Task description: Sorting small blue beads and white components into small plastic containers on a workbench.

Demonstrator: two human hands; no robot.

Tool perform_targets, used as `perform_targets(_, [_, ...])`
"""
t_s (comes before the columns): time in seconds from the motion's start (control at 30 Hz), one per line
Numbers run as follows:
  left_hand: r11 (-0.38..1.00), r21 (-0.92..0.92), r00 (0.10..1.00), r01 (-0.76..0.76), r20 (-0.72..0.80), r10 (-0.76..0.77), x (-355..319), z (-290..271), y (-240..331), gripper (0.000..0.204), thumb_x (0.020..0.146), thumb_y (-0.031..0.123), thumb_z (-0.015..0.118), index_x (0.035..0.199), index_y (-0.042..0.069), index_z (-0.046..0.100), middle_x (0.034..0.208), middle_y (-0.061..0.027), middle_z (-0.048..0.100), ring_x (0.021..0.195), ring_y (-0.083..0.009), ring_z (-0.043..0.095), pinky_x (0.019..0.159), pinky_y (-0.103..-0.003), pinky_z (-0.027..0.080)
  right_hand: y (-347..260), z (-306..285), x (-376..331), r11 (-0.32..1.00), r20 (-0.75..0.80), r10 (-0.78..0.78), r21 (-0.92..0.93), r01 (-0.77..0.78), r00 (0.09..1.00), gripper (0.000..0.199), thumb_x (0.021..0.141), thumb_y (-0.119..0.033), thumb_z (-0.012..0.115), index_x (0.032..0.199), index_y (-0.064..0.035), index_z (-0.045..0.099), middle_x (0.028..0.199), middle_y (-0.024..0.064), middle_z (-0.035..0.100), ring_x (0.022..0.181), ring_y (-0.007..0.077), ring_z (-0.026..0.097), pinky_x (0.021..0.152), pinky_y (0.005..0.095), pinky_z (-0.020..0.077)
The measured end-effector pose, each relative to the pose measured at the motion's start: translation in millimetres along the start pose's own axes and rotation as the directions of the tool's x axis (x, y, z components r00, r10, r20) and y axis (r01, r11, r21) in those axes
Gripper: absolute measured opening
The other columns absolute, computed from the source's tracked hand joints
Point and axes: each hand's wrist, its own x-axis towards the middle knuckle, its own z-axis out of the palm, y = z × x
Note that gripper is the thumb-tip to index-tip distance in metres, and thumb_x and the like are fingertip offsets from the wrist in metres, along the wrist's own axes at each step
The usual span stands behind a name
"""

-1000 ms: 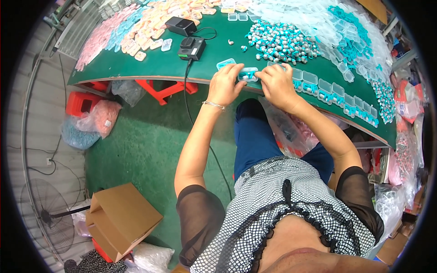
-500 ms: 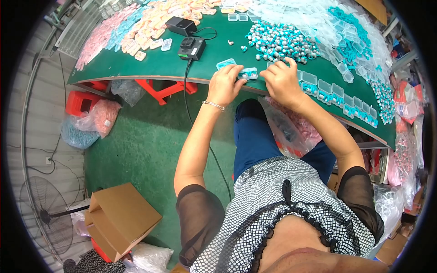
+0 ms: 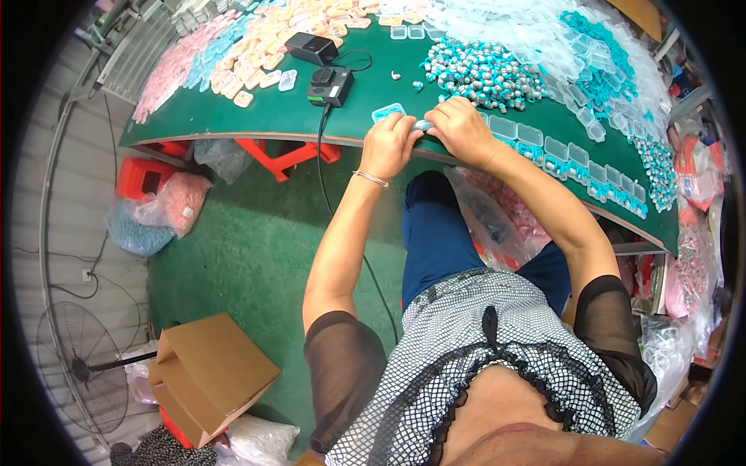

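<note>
Near the table's front edge, a small clear plastic case (image 3: pixel 422 125) with a bluish tint is held between both hands. The fingers of my left hand (image 3: pixel 388 144) pinch its left end. My right hand (image 3: pixel 464 133) grips its right end. Fingers cover most of the case, so I cannot tell whether its lid is fully closed. Just beyond my left hand lies another small case with teal contents (image 3: pixel 387 113). Right of my right hand runs a row of open clear cases (image 3: pixel 555 158) with teal-and-white pieces inside.
A heap of small teal-and-grey pieces (image 3: pixel 483 74) lies beyond my hands. Clear empty cases (image 3: pixel 505 23) pile up behind it. Two black devices (image 3: pixel 330 85) with cables stand left of centre, near orange cases (image 3: pixel 249 66). A cable hangs over the table edge (image 3: pixel 311 140).
My right hand has moved left from beside the row and closed on the case's right end. The case now shows less between my fingers.
</note>
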Motion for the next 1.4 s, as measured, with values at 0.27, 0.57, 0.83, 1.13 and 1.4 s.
perform_targets(0.27, [0.996, 0.087, 1.0, -0.005, -0.009, 0.005, -3, -6, 8, 0.037, 0.073, 0.018, 0.076, 0.107, 0.009, 0.064, 0.107, -0.0096, 0.063, 0.097, -0.0301, 0.061, 0.08, -0.04, 0.049, -5, -17, -5, 0.996, 0.113, 0.092, -0.026, -0.089, 0.989, 0.038, 0.067, -0.02, 0.077, 0.101, -0.0096, 0.063, 0.096, 0.0058, 0.06, 0.096, 0.0238, 0.057, 0.081, 0.0414, 0.0406])
perform_targets(0.57, [0.999, 0.042, 0.998, -0.03, -0.052, 0.032, 0, 3, 5, 0.03, 0.079, 0.015, 0.073, 0.105, 0.004, 0.063, 0.101, -0.0138, 0.063, 0.09, -0.0324, 0.063, 0.076, -0.04, 0.051, 5, -1, -7, 1.0, -0.031, 0.024, 0.011, -0.024, 0.999, 0.032, 0.071, -0.015, 0.074, 0.099, -0.0075, 0.063, 0.092, 0.008, 0.061, 0.092, 0.0271, 0.058, 0.08, 0.0412, 0.0424])
perform_targets(0.83, [0.99, -0.142, 0.998, 0.001, -0.062, -0.01, 2, -7, 18, 0.023, 0.079, 0.013, 0.073, 0.096, 0.002, 0.064, 0.091, -0.0134, 0.063, 0.072, -0.0302, 0.063, 0.064, -0.036, 0.052, -2, -20, -4, 0.992, 0.017, 0.033, 0.12, -0.034, 0.999, 0.023, 0.073, -0.013, 0.071, 0.094, -0.0075, 0.063, 0.086, 0.0085, 0.06, 0.087, 0.0281, 0.058, 0.075, 0.0401, 0.044])
perform_targets(1.13, [0.995, 0.045, 0.991, -0.091, -0.099, 0.095, 2, -3, 11, 0.03, 0.077, 0.017, 0.075, 0.101, 0.003, 0.064, 0.097, -0.0146, 0.064, 0.083, -0.0307, 0.064, 0.07, -0.037, 0.052, 0, -10, -5, 0.998, 0.022, 0.056, 0.036, -0.057, 0.998, 0.029, 0.074, -0.016, 0.071, 0.101, -0.0088, 0.062, 0.091, 0.0062, 0.061, 0.089, 0.0265, 0.058, 0.076, 0.0402, 0.0444])
perform_targets(1.4, [0.986, -0.164, 0.998, -0.02, -0.058, 0.011, 4, -13, 22, 0.022, 0.078, 0.011, 0.073, 0.096, 0.002, 0.065, 0.09, -0.0127, 0.063, 0.074, -0.0286, 0.064, 0.065, -0.035, 0.052, -2, -23, -5, 0.971, -0.02, 0.042, 0.238, -0.036, 0.999, 0.021, 0.076, -0.016, 0.07, 0.094, -0.0073, 0.064, 0.083, 0.0097, 0.061, 0.08, 0.0308, 0.059, 0.073, 0.0415, 0.0464])
